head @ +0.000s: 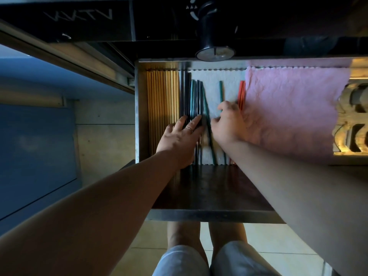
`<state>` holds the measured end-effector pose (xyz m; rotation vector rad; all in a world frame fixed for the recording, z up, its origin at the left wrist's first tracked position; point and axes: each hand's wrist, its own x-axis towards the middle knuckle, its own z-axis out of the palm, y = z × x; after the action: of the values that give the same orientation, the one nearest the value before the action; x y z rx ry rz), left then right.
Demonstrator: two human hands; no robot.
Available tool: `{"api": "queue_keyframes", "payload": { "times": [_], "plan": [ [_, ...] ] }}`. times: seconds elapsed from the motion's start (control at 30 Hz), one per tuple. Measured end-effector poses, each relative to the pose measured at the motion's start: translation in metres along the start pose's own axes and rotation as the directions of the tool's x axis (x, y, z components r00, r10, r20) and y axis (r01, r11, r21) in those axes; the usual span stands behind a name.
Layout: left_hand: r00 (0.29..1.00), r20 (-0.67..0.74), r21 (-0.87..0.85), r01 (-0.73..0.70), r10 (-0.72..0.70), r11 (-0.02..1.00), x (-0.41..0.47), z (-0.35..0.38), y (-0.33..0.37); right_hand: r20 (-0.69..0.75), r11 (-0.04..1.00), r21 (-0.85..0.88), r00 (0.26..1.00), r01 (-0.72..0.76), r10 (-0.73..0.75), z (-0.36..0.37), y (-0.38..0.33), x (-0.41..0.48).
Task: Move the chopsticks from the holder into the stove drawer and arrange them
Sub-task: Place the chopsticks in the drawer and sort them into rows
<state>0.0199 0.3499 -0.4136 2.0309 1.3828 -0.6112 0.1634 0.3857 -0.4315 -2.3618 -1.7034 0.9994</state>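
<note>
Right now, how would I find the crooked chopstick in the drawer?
Find the open drawer under the black stove knob, then the white liner left of the pink cloth. Between the left hand and the right hand lies one slanted teal chopstick. Its neighbours, like the straight teal chopstick the right hand pinches, run straight back; only this one tilts.

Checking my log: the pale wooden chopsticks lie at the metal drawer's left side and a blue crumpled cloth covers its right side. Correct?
No: the head view shows the crumpled cloth is pink, not blue. The pale wooden chopsticks lie at the left of the metal drawer.
</note>
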Motion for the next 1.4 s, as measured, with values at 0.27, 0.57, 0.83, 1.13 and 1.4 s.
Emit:
{"api": "queue_keyframes", "payload": {
  "times": [0.27,0.57,0.83,1.13,1.4],
  "plan": [
    [1.000,0.014,-0.015,0.011,-0.011,1.000,0.000,0.001,-0.002,0.129,0.993,-0.118,0.992,0.001,0.014,0.000,-0.005,0.006],
    [0.999,0.026,-0.024,0.040,-0.040,0.999,0.004,-0.001,0.006,0.061,0.982,-0.188,0.998,-0.012,0.024,-0.005,0.011,0.020],
    [0.998,0.025,-0.051,0.052,-0.051,0.997,0.001,0.003,0.001,0.194,0.988,-0.149,0.978,-0.044,0.073,0.006,-0.005,0.014],
    [0.999,0.025,-0.051,0.048,-0.047,0.998,0.001,0.008,0.002,0.230,0.979,-0.113,0.954,-0.172,0.194,0.003,-0.003,0.010],
    [0.998,0.034,-0.024,0.046,-0.045,0.999,0.001,0.006,0.003,0.244,0.970,-0.064,0.939,-0.235,0.243,0.000,-0.003,0.005]
  ]
}}
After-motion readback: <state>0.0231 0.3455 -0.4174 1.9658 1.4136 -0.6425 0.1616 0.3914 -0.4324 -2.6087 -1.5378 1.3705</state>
